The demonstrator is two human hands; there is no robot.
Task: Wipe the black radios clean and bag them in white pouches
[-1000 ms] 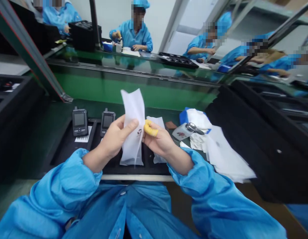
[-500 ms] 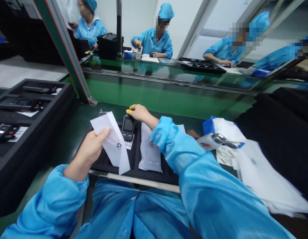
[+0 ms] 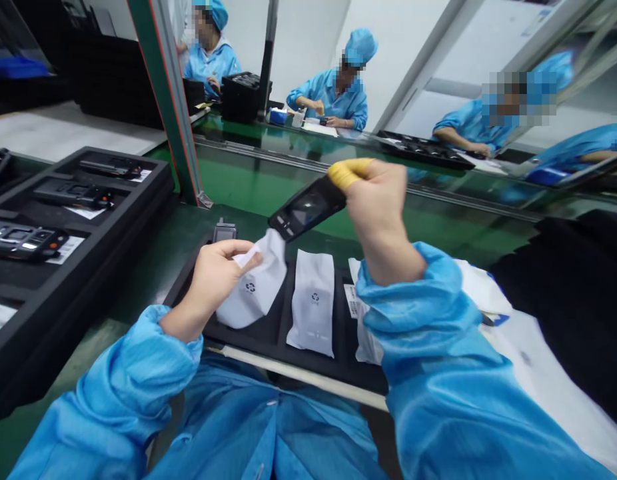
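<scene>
My right hand [image 3: 373, 200], with yellow covers on its fingertips, grips a black handheld radio [image 3: 308, 208] by one end and holds it tilted above the tray. The radio's lower end is at the mouth of a white plastic bag [image 3: 253, 287]; whether it is inside I cannot tell. My left hand [image 3: 218, 280] pinches that bag by its upper edge. Below lies a black foam tray [image 3: 273, 330]. In its compartments rest a filled white bag [image 3: 313, 303] and, partly behind my right sleeve, another white bag [image 3: 366, 333]. A further radio [image 3: 225, 231] shows behind my left hand.
At left, a black foam tray [image 3: 153, 193] holds several radios with white labels. Flat white bags [image 3: 548, 373] lie at right beside a dark stack [image 3: 573, 287]. A green frame post [image 3: 176, 100] stands ahead, with co-workers seated beyond the partition.
My right hand has lifted the radio out of the tray and brought it to the bag's mouth. The bag in my left hand has been opened out. The view has shifted slightly.
</scene>
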